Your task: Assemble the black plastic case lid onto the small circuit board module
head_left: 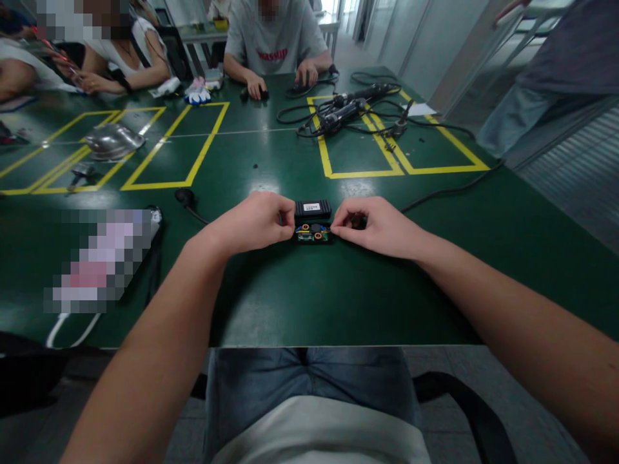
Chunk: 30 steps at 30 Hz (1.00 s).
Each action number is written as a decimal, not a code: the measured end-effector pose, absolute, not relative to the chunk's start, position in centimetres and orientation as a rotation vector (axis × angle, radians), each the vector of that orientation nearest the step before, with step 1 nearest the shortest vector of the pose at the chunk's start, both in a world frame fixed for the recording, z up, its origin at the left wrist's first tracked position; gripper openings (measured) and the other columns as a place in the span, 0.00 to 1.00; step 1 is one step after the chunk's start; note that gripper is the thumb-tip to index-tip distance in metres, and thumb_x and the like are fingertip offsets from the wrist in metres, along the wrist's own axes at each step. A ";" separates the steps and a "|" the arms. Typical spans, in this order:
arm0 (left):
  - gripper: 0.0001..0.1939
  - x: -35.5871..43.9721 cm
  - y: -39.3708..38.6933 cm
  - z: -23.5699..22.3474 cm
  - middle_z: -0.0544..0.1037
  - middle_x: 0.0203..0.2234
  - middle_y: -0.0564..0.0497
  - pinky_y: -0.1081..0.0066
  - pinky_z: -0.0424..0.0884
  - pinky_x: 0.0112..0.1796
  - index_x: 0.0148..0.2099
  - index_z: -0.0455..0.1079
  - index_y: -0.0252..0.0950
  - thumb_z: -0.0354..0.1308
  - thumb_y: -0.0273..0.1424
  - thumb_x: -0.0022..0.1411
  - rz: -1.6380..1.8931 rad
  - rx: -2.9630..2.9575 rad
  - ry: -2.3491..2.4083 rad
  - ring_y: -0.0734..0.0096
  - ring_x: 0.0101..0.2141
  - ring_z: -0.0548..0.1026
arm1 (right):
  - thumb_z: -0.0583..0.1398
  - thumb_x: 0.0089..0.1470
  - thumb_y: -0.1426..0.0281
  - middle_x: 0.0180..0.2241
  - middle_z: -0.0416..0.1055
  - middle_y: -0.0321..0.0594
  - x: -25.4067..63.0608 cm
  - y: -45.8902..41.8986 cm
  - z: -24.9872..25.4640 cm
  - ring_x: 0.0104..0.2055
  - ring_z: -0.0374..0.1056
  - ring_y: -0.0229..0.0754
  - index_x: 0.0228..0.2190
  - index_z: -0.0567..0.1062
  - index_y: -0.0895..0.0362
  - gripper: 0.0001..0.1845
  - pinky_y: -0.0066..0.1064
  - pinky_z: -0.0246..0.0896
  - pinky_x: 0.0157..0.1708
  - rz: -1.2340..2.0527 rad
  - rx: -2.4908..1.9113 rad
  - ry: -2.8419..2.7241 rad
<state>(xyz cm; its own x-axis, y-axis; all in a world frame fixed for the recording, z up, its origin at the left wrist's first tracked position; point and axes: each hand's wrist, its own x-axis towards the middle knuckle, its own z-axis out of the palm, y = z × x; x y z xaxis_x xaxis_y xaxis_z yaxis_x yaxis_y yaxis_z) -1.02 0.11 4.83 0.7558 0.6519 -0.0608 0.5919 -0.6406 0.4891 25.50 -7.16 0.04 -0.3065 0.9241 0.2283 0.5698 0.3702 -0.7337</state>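
Since left hand (258, 222) pinches the open case's (314, 234) left end and right hand (372, 222) presses fingertips together at its right, brace it flat behind the bench's (338, 309) near edge.

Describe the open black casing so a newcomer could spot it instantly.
On the green table, look between the left hand and right hand. The open black casing there shows coloured electronics, unlike the white-labelled, ribbed piece beyond it.

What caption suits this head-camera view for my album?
Left hand and right hand at either end of an open electronic device, a ribbed black piece beyond it on the green table.
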 end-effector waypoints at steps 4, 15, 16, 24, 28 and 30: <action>0.05 -0.7 -0.3 4.4 0.79 0.24 0.55 0.70 0.64 0.33 0.30 0.76 0.37 0.63 0.22 0.57 0.241 2.518 0.949 0.69 0.28 0.75 | 0.66 0.58 0.65 0.28 0.78 0.38 25.5 -7.2 -0.2 0.30 0.68 0.43 0.31 0.81 0.53 0.06 0.36 0.61 0.33 0.648 -1.309 -2.007; 0.12 0.2 -0.1 3.0 0.85 0.45 0.43 0.59 0.75 0.49 0.49 0.84 0.36 0.59 0.31 0.72 0.470 2.692 1.108 0.56 0.44 0.81 | 0.68 0.60 0.59 0.31 0.81 0.41 25.8 -7.3 0.0 0.31 0.71 0.47 0.32 0.82 0.51 0.09 0.41 0.65 0.35 0.463 -1.438 -2.038; 0.13 0.3 -0.1 2.9 0.85 0.47 0.42 0.58 0.76 0.50 0.51 0.84 0.36 0.59 0.31 0.73 0.489 2.684 1.125 0.55 0.45 0.81 | 0.68 0.61 0.59 0.33 0.83 0.42 26.0 -7.2 -0.1 0.33 0.72 0.49 0.34 0.82 0.51 0.09 0.42 0.66 0.37 0.431 -1.441 -2.042; 0.17 0.6 -0.4 2.8 0.86 0.52 0.39 0.55 0.77 0.56 0.60 0.82 0.36 0.58 0.31 0.75 0.437 2.640 1.254 0.51 0.51 0.82 | 0.71 0.59 0.55 0.46 0.85 0.49 26.7 -6.8 -0.8 0.47 0.77 0.61 0.49 0.84 0.51 0.19 0.52 0.72 0.52 0.344 -1.448 -2.087; 0.21 1.0 -0.6 2.8 0.87 0.53 0.37 0.52 0.78 0.57 0.63 0.81 0.35 0.53 0.26 0.76 0.388 2.568 1.343 0.48 0.53 0.84 | 0.69 0.61 0.55 0.50 0.85 0.50 26.6 -7.0 -0.8 0.50 0.78 0.61 0.53 0.82 0.52 0.22 0.53 0.72 0.54 0.383 -1.429 -2.089; 0.23 1.1 -0.7 2.8 0.88 0.53 0.37 0.52 0.78 0.56 0.64 0.81 0.36 0.51 0.23 0.76 0.344 2.531 1.375 0.48 0.53 0.84 | 0.69 0.61 0.56 0.51 0.86 0.50 26.6 -7.0 -0.9 0.49 0.78 0.60 0.54 0.81 0.52 0.23 0.52 0.73 0.54 0.393 -1.414 -2.079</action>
<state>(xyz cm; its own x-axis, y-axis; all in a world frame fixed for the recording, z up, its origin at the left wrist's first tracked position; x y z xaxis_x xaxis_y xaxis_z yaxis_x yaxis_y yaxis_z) 1.07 -0.69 2.82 0.5297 0.8433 0.0908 0.7868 -0.5285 0.3189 26.55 -7.03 -0.87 -0.2632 0.9163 0.3018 0.7428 0.3921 -0.5427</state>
